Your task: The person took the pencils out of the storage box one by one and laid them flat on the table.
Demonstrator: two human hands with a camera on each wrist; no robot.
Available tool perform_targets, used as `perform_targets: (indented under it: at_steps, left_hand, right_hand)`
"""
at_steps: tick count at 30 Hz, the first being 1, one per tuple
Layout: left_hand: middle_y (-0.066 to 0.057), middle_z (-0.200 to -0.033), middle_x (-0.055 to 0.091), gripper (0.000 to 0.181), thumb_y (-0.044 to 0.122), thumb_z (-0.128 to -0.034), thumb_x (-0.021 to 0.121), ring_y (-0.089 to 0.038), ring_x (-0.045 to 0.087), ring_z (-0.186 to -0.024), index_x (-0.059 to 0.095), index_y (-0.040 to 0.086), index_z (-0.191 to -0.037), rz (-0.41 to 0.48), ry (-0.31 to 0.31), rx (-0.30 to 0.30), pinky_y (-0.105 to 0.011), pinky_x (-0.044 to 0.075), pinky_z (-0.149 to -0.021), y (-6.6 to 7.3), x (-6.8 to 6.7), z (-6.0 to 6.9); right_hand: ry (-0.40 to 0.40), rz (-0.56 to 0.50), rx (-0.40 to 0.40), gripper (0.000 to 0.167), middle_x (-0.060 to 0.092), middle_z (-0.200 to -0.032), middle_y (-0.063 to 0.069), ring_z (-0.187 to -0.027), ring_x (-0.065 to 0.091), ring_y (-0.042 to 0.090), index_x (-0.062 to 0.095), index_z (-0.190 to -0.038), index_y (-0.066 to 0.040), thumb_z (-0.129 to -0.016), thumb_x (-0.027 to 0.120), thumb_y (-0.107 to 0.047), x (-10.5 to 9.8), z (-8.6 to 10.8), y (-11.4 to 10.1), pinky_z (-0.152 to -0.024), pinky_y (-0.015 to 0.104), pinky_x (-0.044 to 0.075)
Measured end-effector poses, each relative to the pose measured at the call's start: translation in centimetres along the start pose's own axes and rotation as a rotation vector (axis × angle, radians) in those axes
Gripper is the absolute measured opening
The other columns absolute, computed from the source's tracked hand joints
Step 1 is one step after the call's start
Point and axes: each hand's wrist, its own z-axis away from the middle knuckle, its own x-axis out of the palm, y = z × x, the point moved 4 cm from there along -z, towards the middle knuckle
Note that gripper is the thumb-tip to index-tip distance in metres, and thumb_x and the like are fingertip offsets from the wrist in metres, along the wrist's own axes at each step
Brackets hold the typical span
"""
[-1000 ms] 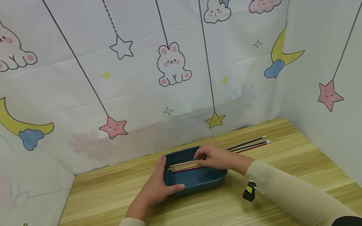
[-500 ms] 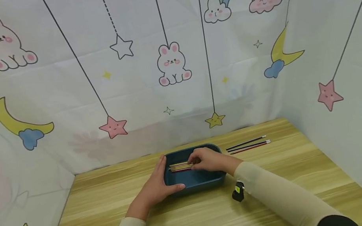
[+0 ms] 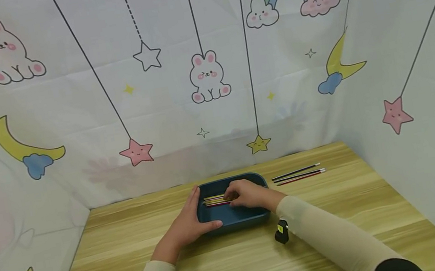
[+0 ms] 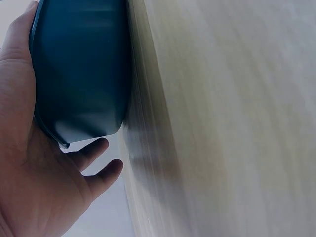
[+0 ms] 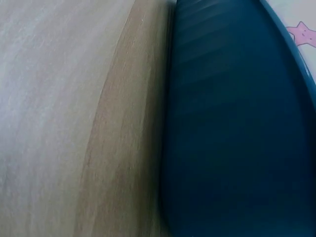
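Observation:
A dark blue rectangular tray (image 3: 236,223) stands on the table. My left hand (image 3: 187,224) rests against its left end, fingers straight along the end wall and thumb lying on the near rim. In the left wrist view, the left hand (image 4: 34,148) touches the tray's rim, with two fingertips spread beyond the corner. Several pencils (image 3: 214,200) lie side by side inside the tray, yellow and red ones among them. My right hand (image 3: 249,195) reaches in over the right side and pinches the pencils with curled fingers and thumb; it hides their right ends.
Right of the tray, several dark and red pencils (image 3: 299,173) with pale ends lie on the wood-grain table (image 3: 239,266). White cloth walls (image 3: 168,100) printed with rabbits, stars and moons enclose the table. The right wrist view shows only the tray's outer wall (image 5: 232,123) and table.
My right hand has moved left along the pencils inside the tray, uncovering the tray's right end and the loose pencils beside it. My left hand and the tray have stayed put.

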Motion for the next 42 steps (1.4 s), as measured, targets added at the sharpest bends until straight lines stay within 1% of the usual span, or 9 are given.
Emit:
perform_targets:
  at_steps: [7,18,23,30,35,42]
  left_hand:
    - [-0.007,-0.187,0.001,0.131,0.063,-0.0901,0.088,-0.039,0.012,-0.17,0.005,0.015,-0.18,0.002,-0.001,0.0,-0.067,0.026,-0.129,-0.1,0.08,-0.08]
    - [-0.006,-0.187,0.001,0.131,0.062,-0.0901,0.088,-0.038,0.012,-0.17,0.006,0.014,-0.18,0.013,-0.003,0.002,-0.066,0.026,-0.13,0.1,0.0,0.11]
    - [-0.006,-0.187,0.001,0.13,0.06,-0.0908,0.088,-0.038,0.012,-0.17,0.006,0.014,-0.18,0.019,-0.001,-0.001,-0.067,0.026,-0.129,0.18,0.0,0.14]
    - [-0.005,-0.187,0.0,0.13,0.062,-0.0906,0.088,-0.039,0.013,-0.17,0.005,0.015,-0.18,0.005,0.001,-0.005,-0.067,0.027,-0.129,-0.06,0.01,-0.03]
    - [-0.004,-0.187,0.001,0.13,0.062,-0.0904,0.088,-0.038,0.014,-0.169,0.005,0.016,-0.18,0.002,0.0,-0.007,-0.067,0.028,-0.129,-0.17,0.18,-0.03]
    - [-0.004,-0.187,-0.001,0.13,0.063,-0.0907,0.087,-0.039,0.013,-0.169,0.004,0.018,-0.18,0.007,-0.006,-0.006,-0.067,0.028,-0.128,-0.26,0.19,-0.05]
  right_hand:
    - [-0.009,0.042,0.012,0.02,0.072,-0.108,-0.003,-0.101,0.071,0.013,0.085,-0.12,-0.012,-0.101,0.082,-0.006,0.3,-0.2,0.17,-0.093,0.034,0.061]
    - [-0.021,0.093,-0.027,0.02,0.074,-0.106,-0.003,-0.1,0.073,0.014,0.087,-0.117,-0.011,-0.098,0.085,-0.005,0.64,-0.35,0.02,-0.092,0.034,0.061]
    - [-0.025,0.089,-0.046,0.021,0.074,-0.105,-0.003,-0.1,0.073,0.014,0.087,-0.117,-0.011,-0.097,0.086,-0.006,0.67,-0.4,0.03,-0.091,0.033,0.061]
    - [-0.037,0.091,-0.058,0.023,0.074,-0.102,-0.002,-0.1,0.072,0.015,0.087,-0.119,-0.01,-0.096,0.087,-0.007,0.61,-0.35,-0.14,-0.09,0.033,0.06]
    - [-0.057,0.07,-0.06,0.023,0.076,-0.105,-0.001,-0.099,0.073,0.014,0.087,-0.119,-0.01,-0.097,0.086,-0.005,0.73,-0.28,-0.2,-0.088,0.03,0.061]
    - [-0.053,0.05,-0.055,0.022,0.077,-0.105,-0.002,-0.098,0.074,0.013,0.088,-0.118,-0.01,-0.097,0.085,-0.004,0.73,-0.26,-0.18,-0.085,0.029,0.061]
